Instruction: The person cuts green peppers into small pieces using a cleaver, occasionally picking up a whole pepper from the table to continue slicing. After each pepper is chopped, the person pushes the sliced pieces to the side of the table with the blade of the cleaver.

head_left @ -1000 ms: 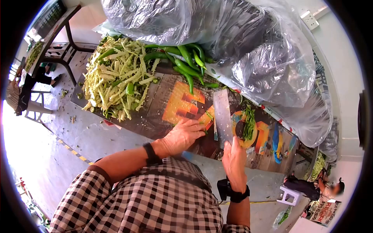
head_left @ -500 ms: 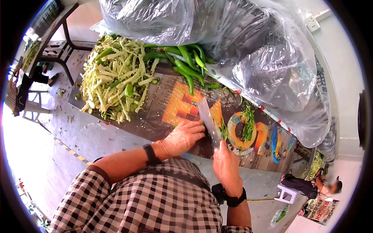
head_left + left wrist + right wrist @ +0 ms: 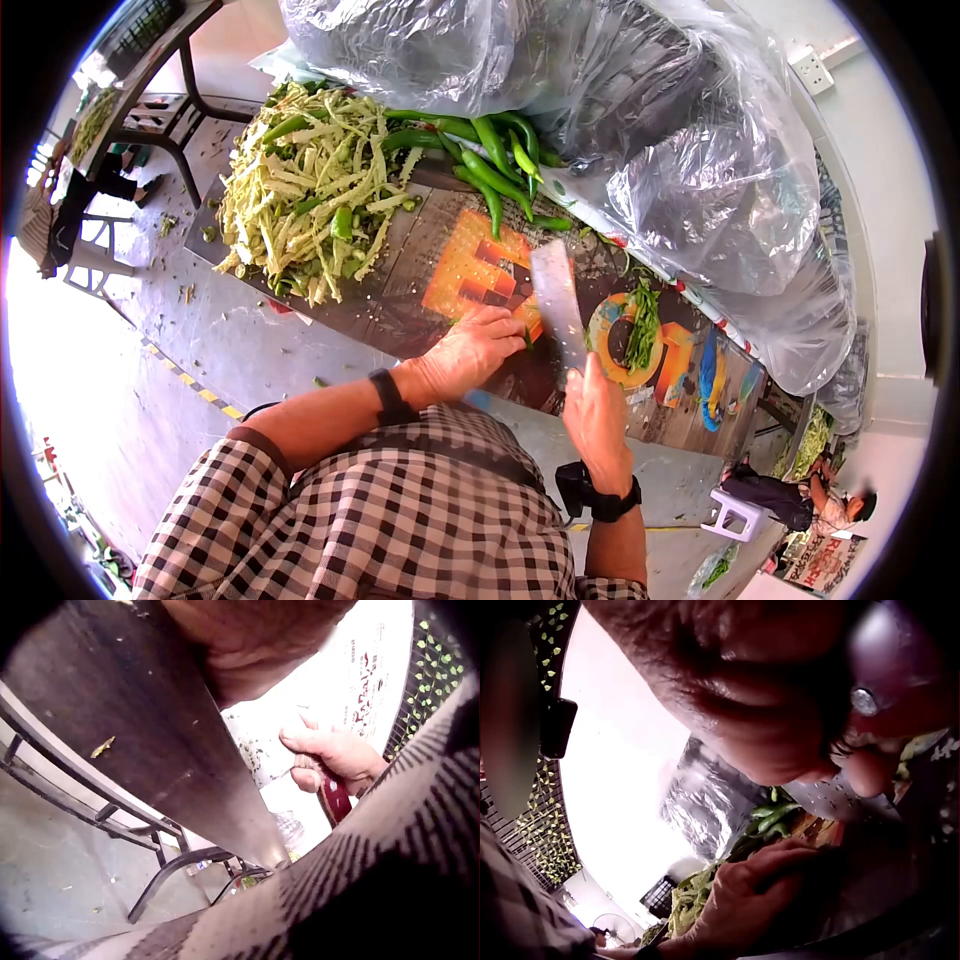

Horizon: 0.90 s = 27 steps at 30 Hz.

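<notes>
Head view: We see the right hand (image 3: 600,420) clamped round the handle of the cleaver (image 3: 558,305), the grip lying at the blade's near end. Left of the cleaver, just beside its blade, the left hand (image 3: 470,350) rests with its fingers curled over a green piece (image 3: 528,340), which shows at the fingertips. Right of the cleaver lie cut green strips (image 3: 641,335); beyond it and to its left are whole green chilies (image 3: 492,170), and farther left, a pale shredded heap (image 3: 310,190).

Left wrist view: We see the right hand's fingers closed round a dark red handle; the left hand, cropped and dark, seems bent, though its fingertips are hidden.

Right wrist view: We find the right hand large in front of the cleaver's blade, with the curled left hand beside it and the chilies behind.
</notes>
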### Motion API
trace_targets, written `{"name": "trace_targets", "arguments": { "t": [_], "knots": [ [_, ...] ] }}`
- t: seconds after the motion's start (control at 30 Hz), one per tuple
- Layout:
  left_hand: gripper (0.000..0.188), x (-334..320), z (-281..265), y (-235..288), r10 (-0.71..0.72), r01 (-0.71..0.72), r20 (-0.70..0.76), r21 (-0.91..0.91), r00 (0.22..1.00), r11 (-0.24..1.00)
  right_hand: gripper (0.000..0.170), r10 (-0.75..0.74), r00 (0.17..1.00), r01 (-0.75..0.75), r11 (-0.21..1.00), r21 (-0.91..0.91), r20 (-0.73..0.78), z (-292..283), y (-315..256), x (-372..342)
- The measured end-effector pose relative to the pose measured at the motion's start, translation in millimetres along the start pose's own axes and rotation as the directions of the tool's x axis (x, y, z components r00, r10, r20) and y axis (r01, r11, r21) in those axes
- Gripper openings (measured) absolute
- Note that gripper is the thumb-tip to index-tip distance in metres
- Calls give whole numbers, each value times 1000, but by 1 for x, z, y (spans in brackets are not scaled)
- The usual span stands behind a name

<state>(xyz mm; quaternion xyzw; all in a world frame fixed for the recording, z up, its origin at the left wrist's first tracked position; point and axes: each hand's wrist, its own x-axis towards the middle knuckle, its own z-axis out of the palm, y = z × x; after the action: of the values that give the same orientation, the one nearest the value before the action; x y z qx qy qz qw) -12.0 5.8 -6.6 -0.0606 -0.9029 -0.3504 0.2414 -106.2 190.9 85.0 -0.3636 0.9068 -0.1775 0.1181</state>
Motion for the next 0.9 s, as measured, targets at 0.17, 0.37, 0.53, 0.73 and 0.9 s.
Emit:
{"name": "trace_targets", "arguments": {
  "t": [0.17, 0.37, 0.53, 0.73, 0.9],
  "knots": [
    [26, 2, 10, 4, 12, -10, 32, -67, 999, 998, 22, 50, 997, -50, 999, 2, -65, -7, 7, -18],
    [25, 10, 23, 14, 71, -64, 56, -115, 996, 991, 22, 39, 999, -39, 999, -1, 21, -11, -1, -28],
    [25, 10, 23, 15, 75, -70, 42, -106, 996, 992, 22, 20, 999, -21, 1000, 24, 37, -11, 3, -33],
    [25, 10, 24, 13, 76, -72, 33, -105, 997, 992, 20, 35, 994, -37, 999, 17, 105, -13, -2, -29],
    [25, 12, 23, 15, 14, -5, 70, -118, 997, 993, 25, -73, 995, 73, 997, 4, 61, -2, -11, 4]
  ]
}}
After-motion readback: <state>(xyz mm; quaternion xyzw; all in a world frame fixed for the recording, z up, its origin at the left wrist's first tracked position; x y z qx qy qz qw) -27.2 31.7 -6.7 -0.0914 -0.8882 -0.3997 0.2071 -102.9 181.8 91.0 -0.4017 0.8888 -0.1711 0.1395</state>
